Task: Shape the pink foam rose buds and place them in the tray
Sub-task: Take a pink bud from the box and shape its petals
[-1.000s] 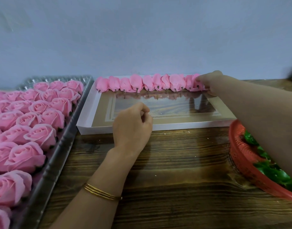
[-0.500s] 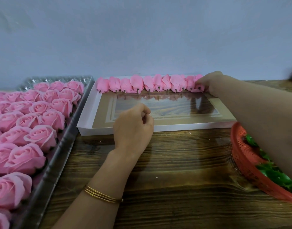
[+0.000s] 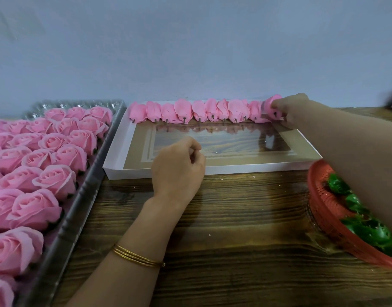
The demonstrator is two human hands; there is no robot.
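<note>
- Bench (image 3: 246, 229), 6 o'clock: bare wood-grain strip between the two side containers. This is the widest free lane for the forearms.
- Silver tray (image 3: 64, 229), 8 to 10 o'clock: packed with open pink roses (image 3: 55, 180). Its raised rim runs close beside the left forearm, with little slack on that side.
- Red basket (image 3: 319, 196), 3 to 4 o'clock: holds green calyx pieces (image 3: 372, 233). The right forearm passes over its rim, so a dropped elbow could catch it.
- Left hand (image 3: 177, 169), 12 o'clock near: fingers curled in, thumb against forefinger, nothing visible in it. It hovers over the near wall of the white tray (image 3: 246, 168).
- White tray, 12 o'clock: shallow, with a clear window in the floor. The near and middle floor is bare, so most of the filling appears to be left.
- Row of buds (image 3: 190, 111), 12 o'clock far: one line of closed pink buds lies against the far wall, stems pointing toward the viewer and each bud touching the next. Judged done: this first row, nearly end to end.
- Right hand (image 3: 292, 109), 1 o'clock far: fingertips pinch the end bud (image 3: 270, 105) at the right end of the row, at the tray's far right corner. Whether it is seated I cannot tell.
- Beyond the far wall the room wall stands close, so there is no room behind and the next rows must come nearer.
</note>
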